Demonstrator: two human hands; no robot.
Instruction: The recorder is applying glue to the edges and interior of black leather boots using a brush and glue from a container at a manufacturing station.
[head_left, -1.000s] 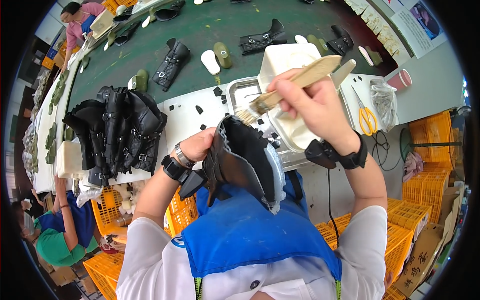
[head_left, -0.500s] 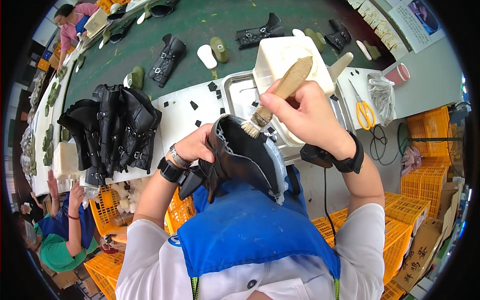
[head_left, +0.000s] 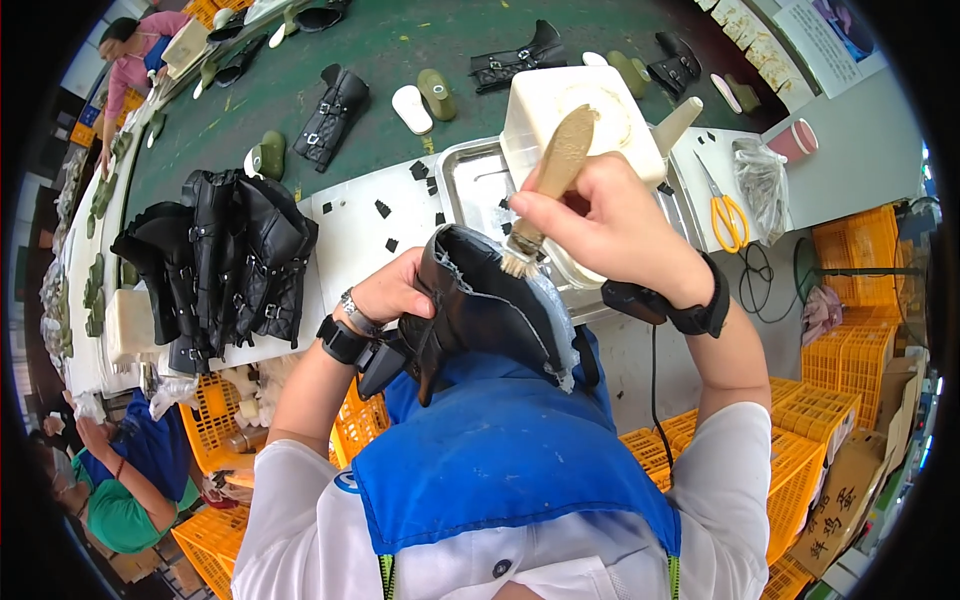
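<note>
My left hand (head_left: 397, 290) is closed on the side of a black boot upper (head_left: 485, 325), which is tilted with its open, ragged edge turned up toward me. A pale greyish lining strip runs along the right side of that edge. My right hand (head_left: 600, 215) grips a brush (head_left: 560, 165) by its tan, smeared handle. The short pale bristles touch or hover just over the far right part of the boot's edge; I cannot tell which. Beyond the brush, a white plastic tub (head_left: 640, 115) sits on a metal tray (head_left: 462, 185).
Several black boot uppers (head_left: 225, 260) are bunched on the left of the white table (head_left: 350, 240). Yellow-handled scissors (head_left: 730, 215) and a clear plastic bag (head_left: 762, 190) lie at right. Boots and green soles (head_left: 436, 95) rest on the green conveyor. Orange crates (head_left: 790, 430) stack at right. Two co-workers are at left.
The brush has moved from inside the boot's opening to its right edge, its handle now more upright. At left, the co-worker in green has lowered their arms.
</note>
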